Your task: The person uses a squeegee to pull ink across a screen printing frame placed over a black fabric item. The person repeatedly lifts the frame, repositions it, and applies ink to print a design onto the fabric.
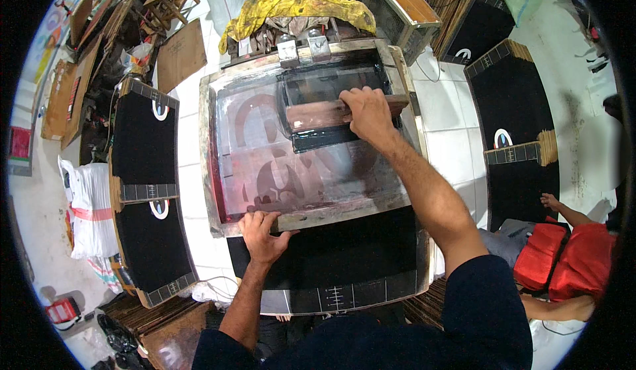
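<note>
Right hand (371, 115) closed round long brown wooden squeegee (313, 115); left hand (260, 235) half-curled on worn rectangular screen frame's (351, 215) near-left corner, grip unclear. Stroke looks partway; near side apparently left.

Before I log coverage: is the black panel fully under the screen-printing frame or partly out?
Partly out: the black panel shows past the near edge of the screen-printing frame, where the left hand rests.

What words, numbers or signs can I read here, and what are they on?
I don't copy out lettering, but markings show here:
Framed screen: large curved shapes.
Black panel under it: white ruled lines.
Upper left panel: white arch-shaped emblem, details too small to read.
</note>
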Motion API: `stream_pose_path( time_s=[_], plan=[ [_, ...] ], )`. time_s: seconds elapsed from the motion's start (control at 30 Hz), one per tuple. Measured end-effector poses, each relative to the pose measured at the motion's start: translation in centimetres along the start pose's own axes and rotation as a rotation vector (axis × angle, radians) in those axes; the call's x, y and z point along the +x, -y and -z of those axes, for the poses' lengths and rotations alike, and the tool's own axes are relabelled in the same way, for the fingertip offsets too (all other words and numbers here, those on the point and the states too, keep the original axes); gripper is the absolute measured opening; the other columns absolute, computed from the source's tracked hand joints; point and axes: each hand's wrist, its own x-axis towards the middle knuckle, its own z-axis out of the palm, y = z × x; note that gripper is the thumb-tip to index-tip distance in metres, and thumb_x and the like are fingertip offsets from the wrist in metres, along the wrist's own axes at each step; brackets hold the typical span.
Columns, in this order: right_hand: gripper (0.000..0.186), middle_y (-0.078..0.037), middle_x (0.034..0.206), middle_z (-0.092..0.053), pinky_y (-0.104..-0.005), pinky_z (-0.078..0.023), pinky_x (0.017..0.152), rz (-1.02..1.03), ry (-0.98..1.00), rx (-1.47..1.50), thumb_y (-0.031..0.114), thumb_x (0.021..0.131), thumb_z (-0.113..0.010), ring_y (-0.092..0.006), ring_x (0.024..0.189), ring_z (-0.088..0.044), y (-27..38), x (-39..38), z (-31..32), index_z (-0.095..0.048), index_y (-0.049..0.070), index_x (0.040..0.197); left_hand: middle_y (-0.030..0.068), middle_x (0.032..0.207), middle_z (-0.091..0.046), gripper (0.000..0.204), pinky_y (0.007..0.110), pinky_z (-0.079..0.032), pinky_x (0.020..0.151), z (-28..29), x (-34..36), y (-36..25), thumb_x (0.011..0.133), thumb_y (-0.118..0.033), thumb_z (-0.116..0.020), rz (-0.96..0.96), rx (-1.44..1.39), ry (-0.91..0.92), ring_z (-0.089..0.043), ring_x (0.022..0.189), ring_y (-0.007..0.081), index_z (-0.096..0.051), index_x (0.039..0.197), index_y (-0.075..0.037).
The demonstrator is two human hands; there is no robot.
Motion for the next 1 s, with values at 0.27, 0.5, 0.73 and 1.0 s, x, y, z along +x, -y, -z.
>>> stream_pose_path(
  time_s=[0.27,0.5,0.73,1.0],
  plan=[
    [0.043,-0.007,0.104,-0.068,-0.0447,-0.045,0.088,0.031,0.145,0.032,0.001,0.071,-0.077,-0.0302,0.102,-0.063,0.2,-1.6,0.2,-0.066,0.011,0.111,0.0056,0.09,-0.06,0.052,0.043,-0.039,0.08,0.5,0.6,-0.3,0.058,-0.029,-0.097,0.01,-0.035,0.006,-0.055,0.087,0.0279,-0.075,0.1,-0.009],
    [0.038,-0.011,0.103,-0.076,-0.0505,-0.051,0.091,0.112,0.132,-0.025,0.026,0.078,-0.086,-0.0323,0.104,-0.072,-5.6,10.1,-3.2,-0.071,0.014,0.11,0.0055,0.092,-0.061,0.053,0.044,-0.04,0.08,0.6,0.7,-0.8,0.055,-0.02,-0.094,0.021,-0.017,0.012,-0.056,0.089,0.0281,-0.075,0.103,-0.01],
    [0.059,-0.013,0.129,-0.064,-0.0527,-0.043,0.104,0.013,-0.037,-0.008,0.027,0.081,-0.085,-0.0362,0.125,-0.057,-7.7,14.7,-4.9,-0.067,0.018,0.136,0.0065,0.098,-0.065,0.052,0.045,-0.042,0.087,1.1,0.6,-1.5,0.058,-0.025,-0.097,0.11,0.062,0.094,-0.057,0.093,0.0287,-0.078,0.103,-0.008],
    [0.048,-0.013,0.123,-0.062,-0.0568,-0.036,0.109,-0.14,-0.119,0.303,0.03,0.086,-0.08,-0.0338,0.127,-0.054,8.1,-15.0,1.7,-0.068,0.013,0.129,0.0061,0.094,-0.063,0.052,0.044,-0.04,0.085,3.6,1.8,-3.1,0.06,-0.035,-0.096,0.095,0.062,0.125,-0.057,0.092,0.0285,-0.079,0.1,-0.008]
  ],
)
